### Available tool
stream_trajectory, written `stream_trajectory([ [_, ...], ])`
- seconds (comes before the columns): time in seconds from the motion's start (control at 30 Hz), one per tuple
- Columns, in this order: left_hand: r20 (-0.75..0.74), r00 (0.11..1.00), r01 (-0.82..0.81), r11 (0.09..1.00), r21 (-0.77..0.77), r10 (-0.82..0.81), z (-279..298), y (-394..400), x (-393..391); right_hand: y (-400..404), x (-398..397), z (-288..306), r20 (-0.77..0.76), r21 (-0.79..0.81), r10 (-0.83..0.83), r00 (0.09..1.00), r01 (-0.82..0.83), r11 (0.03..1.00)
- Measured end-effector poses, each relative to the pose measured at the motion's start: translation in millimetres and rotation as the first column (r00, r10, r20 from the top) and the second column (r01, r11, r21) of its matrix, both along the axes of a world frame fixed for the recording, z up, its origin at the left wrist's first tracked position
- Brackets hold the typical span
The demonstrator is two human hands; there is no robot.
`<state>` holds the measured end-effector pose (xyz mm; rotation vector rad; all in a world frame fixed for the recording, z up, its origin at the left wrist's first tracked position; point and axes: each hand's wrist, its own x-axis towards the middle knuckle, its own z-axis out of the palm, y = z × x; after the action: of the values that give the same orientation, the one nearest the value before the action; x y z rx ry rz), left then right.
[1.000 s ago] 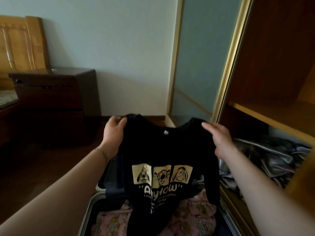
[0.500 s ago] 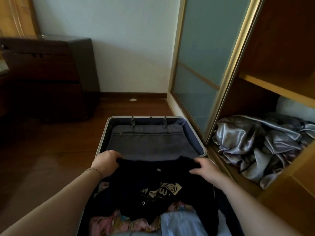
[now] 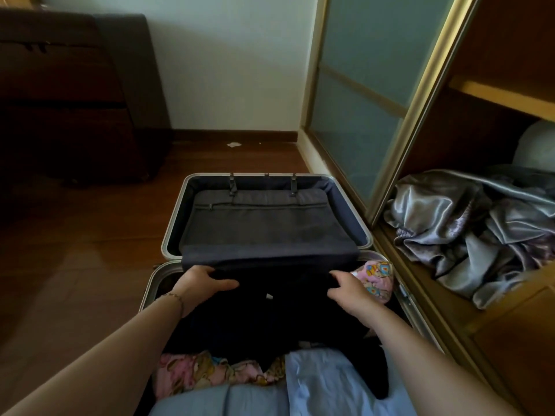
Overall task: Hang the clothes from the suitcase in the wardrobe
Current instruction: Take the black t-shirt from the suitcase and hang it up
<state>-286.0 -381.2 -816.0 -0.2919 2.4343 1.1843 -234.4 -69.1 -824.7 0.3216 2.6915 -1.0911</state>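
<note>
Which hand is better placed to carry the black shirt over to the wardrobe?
Right, probably. The right hand grips the black shirt on the side nearest the open wardrobe; the left hand holds the far side.

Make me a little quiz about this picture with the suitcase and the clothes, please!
1. True or false: the suitcase lies shut on the floor.
2. What lies on the wardrobe's bottom shelf?
A) a pile of shoes
B) crumpled silver-grey satin fabric
C) a stack of books
3. Fill in: the left hand and right hand both hold the top edge of a ____ garment.

Key
1. False: it lies open, lid flat behind the full half.
2. B.
3. Black: it lies over a pink printed garment and a light blue one.
</note>
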Motion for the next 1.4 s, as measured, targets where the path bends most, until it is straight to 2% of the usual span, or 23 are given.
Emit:
stream_trajectory([
  [0.1,-0.096,0.987,-0.125,0.991,0.046,0.129,-15.3,6.1,-6.4,-1.9,-5.8,-14.7,-0.013,-0.076,-0.054,0.998,0.053,0.996],
  [0.2,-0.109,0.965,-0.224,0.966,0.129,0.238,-24.8,11.9,-12.9,0.3,-7.5,-24.0,-0.049,-0.039,-0.063,0.997,0.061,0.997],
  [0.27,-0.125,0.971,-0.198,0.977,0.075,0.206,-33.3,12.0,-17.7,1.6,-10.9,-29.9,0.001,-0.015,0.022,1.000,-0.022,1.000],
  [0.33,-0.149,0.972,-0.182,0.983,0.007,0.181,-39.6,10.9,-20.7,5.5,-16.7,-38.4,0.074,-0.014,0.024,0.997,-0.023,1.000],
  [0.43,-0.202,0.963,-0.187,0.982,-0.024,0.178,-42.5,13.2,-30.2,13.9,-29.1,-43.6,-0.055,0.010,-0.049,0.997,0.050,0.999],
  [0.53,-0.271,0.947,-0.196,0.979,-0.055,0.174,-30.5,20.0,-43.1,17.1,-42.5,-24.8,-0.132,0.027,-0.132,0.982,0.137,0.990],
  [0.67,-0.301,0.939,-0.213,0.968,-0.133,0.166,13.7,34.7,-41.9,12.6,-45.8,28.2,-0.190,0.018,-0.193,0.963,0.200,0.980],
  [0.77,-0.227,0.960,-0.210,0.957,-0.197,0.164,47.2,33.5,-19.1,4.6,-25.5,65.3,-0.157,0.048,-0.183,0.970,0.193,0.980],
  [0.9,-0.134,0.943,-0.320,0.939,-0.128,0.304,85.4,23.3,7.6,4.1,-3.4,100.7,-0.177,0.165,-0.079,0.981,0.109,0.980],
  [0.97,-0.113,0.928,-0.368,0.923,-0.111,0.356,112.7,21.9,15.9,6.1,2.6,120.4,-0.171,0.167,-0.052,0.984,0.080,0.983],
  [1.07,-0.136,0.917,-0.385,0.921,-0.056,0.375,148.7,25.8,23.4,6.9,10.9,147.7,-0.209,0.080,-0.129,0.969,0.149,0.986],
  [1.27,-0.205,0.903,-0.383,0.924,0.015,0.377,256.7,35.8,23.9,13.4,11.7,243.2,-0.040,-0.138,-0.286,0.957,0.279,0.950],
  [1.4,-0.206,0.895,-0.396,0.917,0.035,0.395,334.3,41.6,18.2,20.6,5.7,322.2,-0.058,-0.177,-0.274,0.960,0.261,0.949],
])
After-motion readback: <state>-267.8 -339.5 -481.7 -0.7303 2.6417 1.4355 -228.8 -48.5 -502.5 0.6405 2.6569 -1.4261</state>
